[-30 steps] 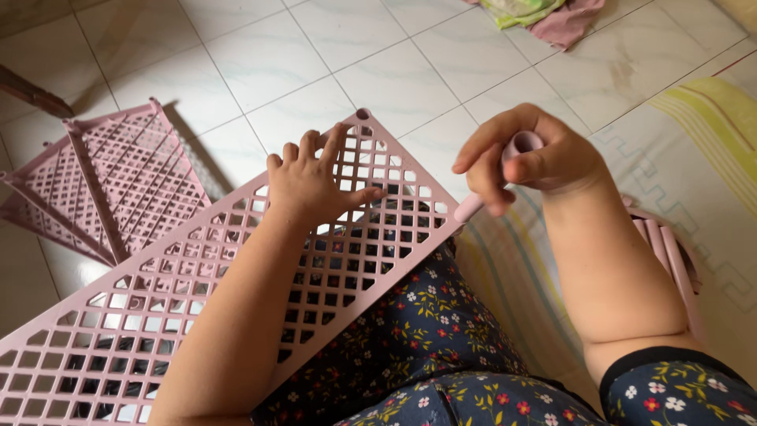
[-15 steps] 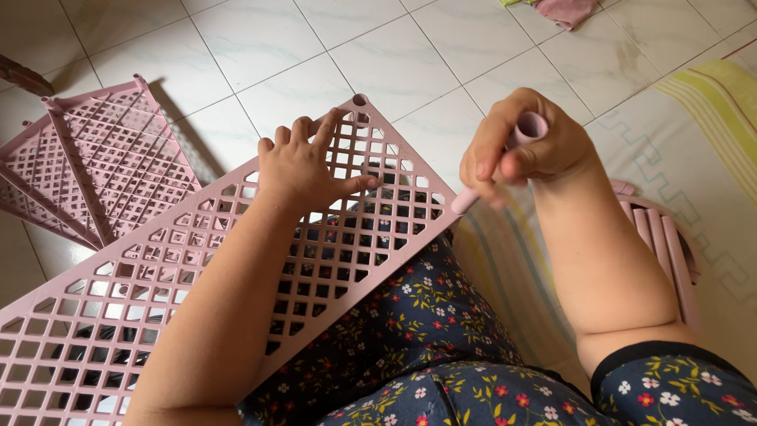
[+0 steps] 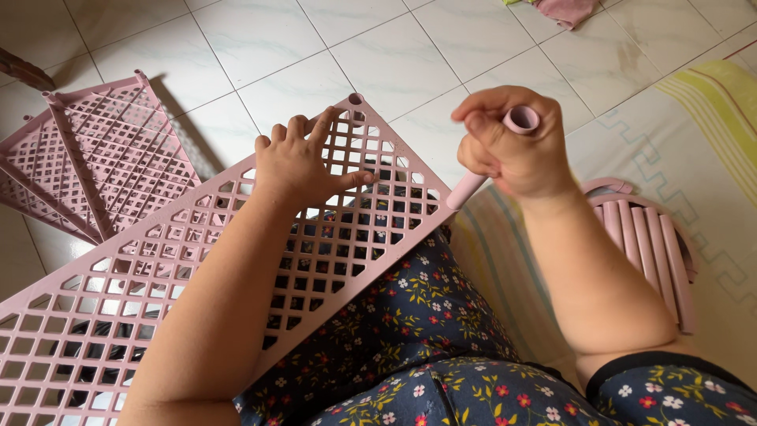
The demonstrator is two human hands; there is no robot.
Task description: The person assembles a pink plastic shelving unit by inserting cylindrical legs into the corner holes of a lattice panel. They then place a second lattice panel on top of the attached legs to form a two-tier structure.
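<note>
A pink plastic lattice panel (image 3: 158, 268) lies slanted across my lap. My left hand (image 3: 298, 162) rests flat on its upper part, fingers spread, near the corner socket (image 3: 355, 99). My right hand (image 3: 512, 146) is closed around a short pink plastic tube (image 3: 493, 158), open end up, lower end touching the panel's right corner. My lap is covered by dark floral fabric (image 3: 410, 331).
More pink lattice panels (image 3: 95, 166), joined at an angle, stand on the white tiled floor at the left. A bundle of pink tubes (image 3: 646, 244) lies on a striped mat (image 3: 710, 118) at the right. Crumpled cloth (image 3: 564, 9) sits at the top edge.
My right hand has tilted the tube and brought its lower end down to the panel's right corner. My left hand stayed flat on the panel.
</note>
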